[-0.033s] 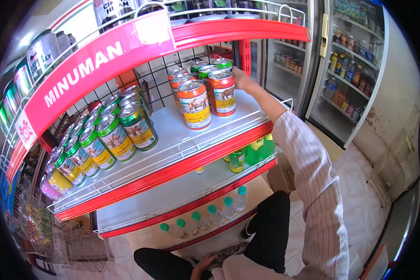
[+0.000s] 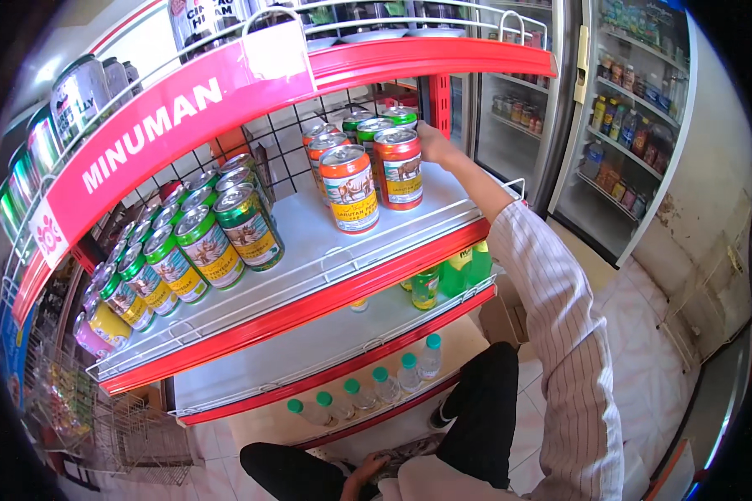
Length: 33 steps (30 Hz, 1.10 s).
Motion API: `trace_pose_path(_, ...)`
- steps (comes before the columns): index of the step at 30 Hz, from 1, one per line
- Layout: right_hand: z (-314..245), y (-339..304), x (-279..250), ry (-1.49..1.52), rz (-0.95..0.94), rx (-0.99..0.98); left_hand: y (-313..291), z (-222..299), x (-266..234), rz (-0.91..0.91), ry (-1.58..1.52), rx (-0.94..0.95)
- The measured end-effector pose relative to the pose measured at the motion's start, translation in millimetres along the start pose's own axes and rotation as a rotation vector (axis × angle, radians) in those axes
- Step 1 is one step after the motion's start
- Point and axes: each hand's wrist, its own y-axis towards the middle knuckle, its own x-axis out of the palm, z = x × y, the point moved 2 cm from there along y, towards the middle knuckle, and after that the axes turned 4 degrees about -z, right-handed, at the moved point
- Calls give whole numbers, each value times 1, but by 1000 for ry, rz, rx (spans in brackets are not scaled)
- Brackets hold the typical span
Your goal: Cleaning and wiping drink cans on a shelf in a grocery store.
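Observation:
My right hand (image 2: 433, 144) reaches onto the middle shelf, at the right side of a group of drink cans. Its fingers are mostly hidden behind an orange-red can (image 2: 399, 177), so their grip does not show. A second orange can (image 2: 350, 196) stands in front to its left, with more orange cans and green-topped cans (image 2: 401, 115) behind. Down in my lap lies my left hand (image 2: 371, 469), beside a grey patterned thing I cannot make out; its fingers are small and partly hidden.
Rows of green cans (image 2: 197, 246) fill the shelf's left part. A wire rail (image 2: 326, 271) edges the shelf front. Below are green bottles (image 2: 466, 269) and clear bottles with teal caps (image 2: 386, 384). A red-edged upper shelf (image 2: 426, 54) overhangs. Glass-door fridges (image 2: 627, 125) stand right.
The view has shifted very slightly. My right hand stays at the cans and nothing else has visibly moved.

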Motion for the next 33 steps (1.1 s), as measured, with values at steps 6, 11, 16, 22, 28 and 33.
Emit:
trace_pose_path(6,19,-4,-15,86,14,120,16,-2,-2,-77,-16,-80)
trace_pose_path(11,17,-17,-29,138,51,171,19,-10,-7,16,-81,-43)
trace_pose_path(16,5,-32,-34,290,-67,129,12,1,1,42,-130,-114)
trace_pose_path(22,18,-19,-33,344,-129,115,7,17,-3,26,20,-175)
trace_pose_path(28,-17,-45,-40,316,-207,109,-19,53,14,-14,-118,-13)
trace_pose_path(33,-11,-50,-49,250,-229,204,-53,86,34,-24,-44,18)
